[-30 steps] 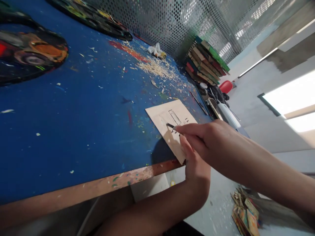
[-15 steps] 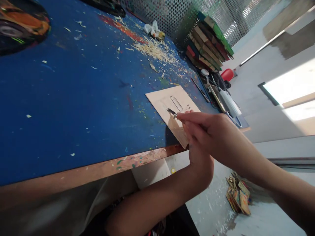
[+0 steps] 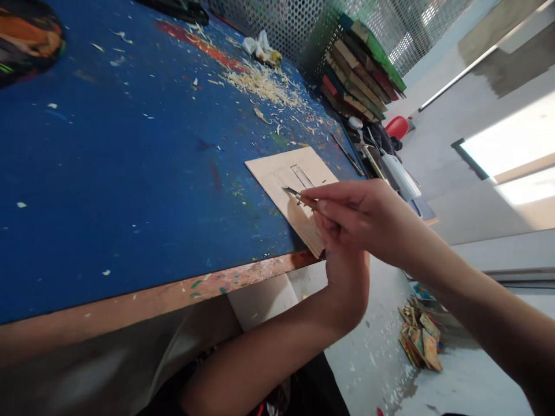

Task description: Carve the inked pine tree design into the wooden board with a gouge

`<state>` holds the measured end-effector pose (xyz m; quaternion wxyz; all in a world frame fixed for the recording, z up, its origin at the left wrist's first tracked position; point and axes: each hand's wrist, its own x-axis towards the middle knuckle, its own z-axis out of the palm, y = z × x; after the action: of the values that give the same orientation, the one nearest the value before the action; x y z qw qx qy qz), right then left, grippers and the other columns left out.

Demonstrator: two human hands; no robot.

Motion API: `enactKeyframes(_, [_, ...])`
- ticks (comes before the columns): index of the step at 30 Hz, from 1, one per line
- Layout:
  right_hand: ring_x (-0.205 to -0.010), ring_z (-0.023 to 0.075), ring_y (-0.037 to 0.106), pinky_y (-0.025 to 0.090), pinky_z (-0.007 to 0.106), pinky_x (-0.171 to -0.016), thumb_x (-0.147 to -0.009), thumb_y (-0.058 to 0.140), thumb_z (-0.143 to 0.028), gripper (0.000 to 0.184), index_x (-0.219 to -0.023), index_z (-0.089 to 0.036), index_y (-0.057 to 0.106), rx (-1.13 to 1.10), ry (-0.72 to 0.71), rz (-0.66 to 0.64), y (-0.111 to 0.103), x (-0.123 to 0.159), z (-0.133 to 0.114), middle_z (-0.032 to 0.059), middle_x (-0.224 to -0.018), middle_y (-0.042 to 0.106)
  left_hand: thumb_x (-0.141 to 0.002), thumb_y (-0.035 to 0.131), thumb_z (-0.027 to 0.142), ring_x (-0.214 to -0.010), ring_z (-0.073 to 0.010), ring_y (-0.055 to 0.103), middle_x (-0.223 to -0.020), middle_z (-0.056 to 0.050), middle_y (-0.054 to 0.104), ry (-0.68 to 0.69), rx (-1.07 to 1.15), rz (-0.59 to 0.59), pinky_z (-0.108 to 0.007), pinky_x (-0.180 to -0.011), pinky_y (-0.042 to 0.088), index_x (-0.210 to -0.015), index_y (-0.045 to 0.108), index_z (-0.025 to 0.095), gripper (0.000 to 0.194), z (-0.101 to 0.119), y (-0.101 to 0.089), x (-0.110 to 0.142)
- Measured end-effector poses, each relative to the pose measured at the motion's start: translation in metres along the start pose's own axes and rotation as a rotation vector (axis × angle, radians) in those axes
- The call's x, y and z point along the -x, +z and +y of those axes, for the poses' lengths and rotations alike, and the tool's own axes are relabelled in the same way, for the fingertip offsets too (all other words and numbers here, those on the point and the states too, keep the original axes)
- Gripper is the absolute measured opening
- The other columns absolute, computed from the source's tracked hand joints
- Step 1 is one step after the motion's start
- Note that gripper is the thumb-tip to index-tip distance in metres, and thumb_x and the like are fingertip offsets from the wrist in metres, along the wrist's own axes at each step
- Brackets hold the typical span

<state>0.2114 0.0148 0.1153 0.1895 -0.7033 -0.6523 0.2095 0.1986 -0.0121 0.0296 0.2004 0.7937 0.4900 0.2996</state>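
On the far left of the paint-flecked blue bench lies a dark, rounded object smeared with orange. Further right, the thin, pale wooden board rests flat, its long axis slanting down rightward to my hands. The slim carving tool with dark blade and brown handle points up and left across it; whether its tip touches, I cannot tell. My left grip, at the board's lower right, is too hidden to read. My right grip, overlapping it, pinches the handle.
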Motion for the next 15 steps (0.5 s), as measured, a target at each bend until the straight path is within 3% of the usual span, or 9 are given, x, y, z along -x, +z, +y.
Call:
enactKeyframes(3, [-0.05, 0.0097, 0.055, 0.043, 0.022, -0.05, -0.084, 0.046, -0.008, 0.031, -0.099, -0.013, 0.073, -0.122, 0.013, -0.061, 0.0, -0.003, 0.005, -0.0032, -0.052, 0.057, -0.081, 0.03, -0.009, -0.113, -0.0284, 0.06, -0.11, -0.015, 0.066, -0.006, -0.023, 0.024, -0.04, -0.095, 0.054, -0.124, 0.057, 0.007, 0.053, 0.001, 0.001, 0.001])
enactKeyframes(6, [-0.05, 0.0097, 0.055, 0.042, 0.022, -0.05, -0.085, 0.045, -0.01, 0.032, -0.1, -0.014, 0.072, -0.103, 0.001, -0.05, 0.0, -0.004, 0.007, -0.0023, -0.055, 0.058, -0.082, 0.031, -0.008, -0.113, -0.0288, 0.059, -0.111, -0.015, 0.066, 0.002, -0.021, 0.041, -0.04, -0.094, 0.054, -0.122, 0.059, 0.007, 0.051, 0.001, 0.0, 0.001])
enactKeyframes(15, [-0.071, 0.0191, 0.068, 0.048, 0.03, -0.065, -0.084, 0.054, -0.018, 0.031, -0.109, -0.023, 0.072, 0.501, -0.171, 0.04, -0.003, 0.005, -0.005, 0.0043, -0.085, 0.075, -0.077, 0.031, -0.016, -0.114, -0.0209, 0.059, -0.099, -0.004, 0.069, 0.037, 0.15, 0.107, -0.037, -0.105, 0.048, -0.125, 0.057, 0.018, 0.064, 0.0, 0.013, 0.008])
